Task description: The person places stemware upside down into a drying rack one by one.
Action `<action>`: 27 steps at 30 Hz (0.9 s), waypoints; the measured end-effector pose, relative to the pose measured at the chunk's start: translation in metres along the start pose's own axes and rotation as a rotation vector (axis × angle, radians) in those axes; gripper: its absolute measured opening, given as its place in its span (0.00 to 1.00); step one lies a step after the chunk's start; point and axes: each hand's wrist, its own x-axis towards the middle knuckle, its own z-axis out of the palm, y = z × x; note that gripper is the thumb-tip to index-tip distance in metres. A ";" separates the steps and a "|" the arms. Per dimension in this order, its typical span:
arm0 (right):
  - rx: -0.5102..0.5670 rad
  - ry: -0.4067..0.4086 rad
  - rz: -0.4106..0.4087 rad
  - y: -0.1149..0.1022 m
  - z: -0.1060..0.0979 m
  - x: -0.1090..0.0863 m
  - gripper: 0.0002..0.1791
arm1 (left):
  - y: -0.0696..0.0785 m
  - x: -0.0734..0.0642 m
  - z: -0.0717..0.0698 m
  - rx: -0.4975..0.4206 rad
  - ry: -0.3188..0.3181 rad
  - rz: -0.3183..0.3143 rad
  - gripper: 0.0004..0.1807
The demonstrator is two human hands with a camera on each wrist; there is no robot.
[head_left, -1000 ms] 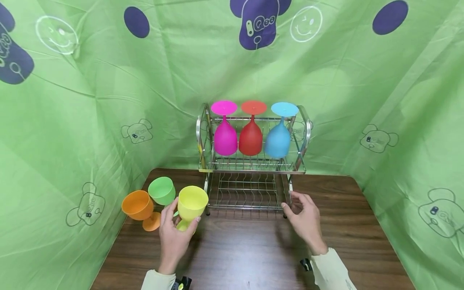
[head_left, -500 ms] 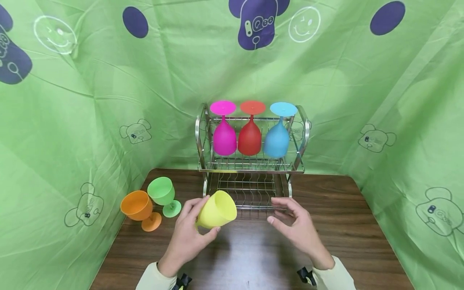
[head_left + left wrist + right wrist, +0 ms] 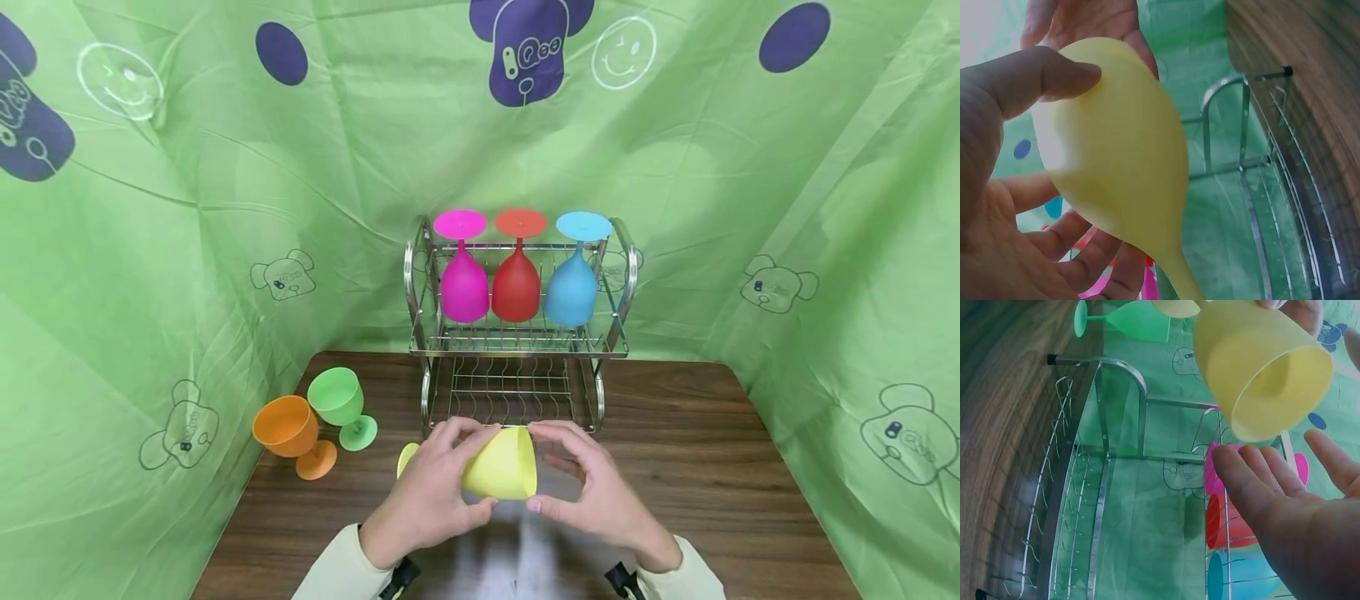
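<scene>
A yellow goblet [image 3: 501, 467] lies sideways in the air above the table, its mouth facing right and its foot [image 3: 407, 457] poking out on the left. My left hand [image 3: 426, 504] grips the bowl, thumb on one side and fingers on the other, as the left wrist view shows on the goblet [image 3: 1122, 137]. Close to the rim is my right hand [image 3: 603, 504], fingers spread with the thumb apart. In the right wrist view the fingers [image 3: 1272, 481] of that hand are nearly straight, right by the goblet's mouth [image 3: 1285, 394].
A two-tier metal dish rack [image 3: 517, 354] stands behind the hands. Its upper tier bears upside-down magenta [image 3: 465, 287], red [image 3: 516, 287] and blue [image 3: 572, 292] goblets. Orange [image 3: 287, 427] and green [image 3: 337, 397] goblets stand upright on the wooden table [image 3: 697, 467] at left. Green cloth surrounds it.
The left hand has carried the yellow goblet rightward from beside the green one and tipped it from upright onto its side. My right hand has left the rack's side and come to the rim.
</scene>
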 end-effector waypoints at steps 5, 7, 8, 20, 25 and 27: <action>0.019 0.004 -0.002 0.000 0.003 -0.003 0.41 | 0.005 0.003 0.003 0.057 -0.032 0.070 0.47; 0.032 0.006 0.008 0.001 0.003 -0.005 0.40 | 0.006 0.003 0.003 0.066 -0.039 0.081 0.47; 0.036 0.007 0.008 0.002 0.004 -0.006 0.40 | 0.007 0.003 0.004 0.067 -0.044 0.085 0.47; 0.113 0.027 0.001 0.011 0.010 -0.012 0.39 | 0.011 0.002 0.010 0.073 -0.063 0.115 0.48; 0.088 0.055 0.018 0.010 0.010 -0.012 0.39 | 0.009 0.002 0.012 0.048 -0.059 0.096 0.49; 0.084 0.064 0.025 0.011 0.010 -0.013 0.39 | 0.009 0.001 0.012 0.032 -0.057 0.081 0.49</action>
